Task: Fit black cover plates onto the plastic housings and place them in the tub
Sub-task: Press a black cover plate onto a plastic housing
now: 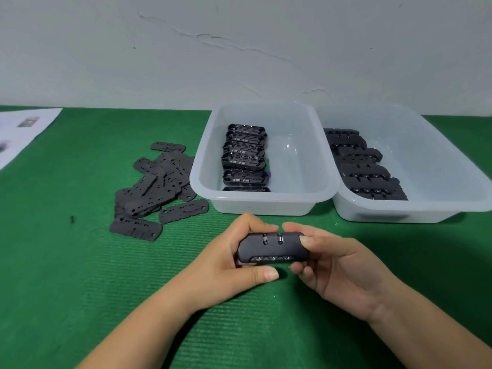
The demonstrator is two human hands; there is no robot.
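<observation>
Both hands meet low over the green ribbed mat [80, 288], and between them sits one black oblong plastic housing [269, 247], number wheels facing the camera, long axis running straight across from hand to hand. The left hand [226, 262] curls round its left end, thumb tucked underneath; the right hand [338, 265] pinches the right end, thumb on top, fingers below. Whether a cover plate is already seated on the far side, I cannot tell. Just beyond the left hand and off to its left lies the loose heap of flat black cover plates [157, 187]. Straight ahead of the knuckles stands a translucent white plastic tub [261, 202] holding a row of open housings [245, 158]. Beyond the right hand, a second translucent tub [399, 213] holds closed-looking housings [364, 169]; that looks like the destination, and the right hand is nearer.
</observation>
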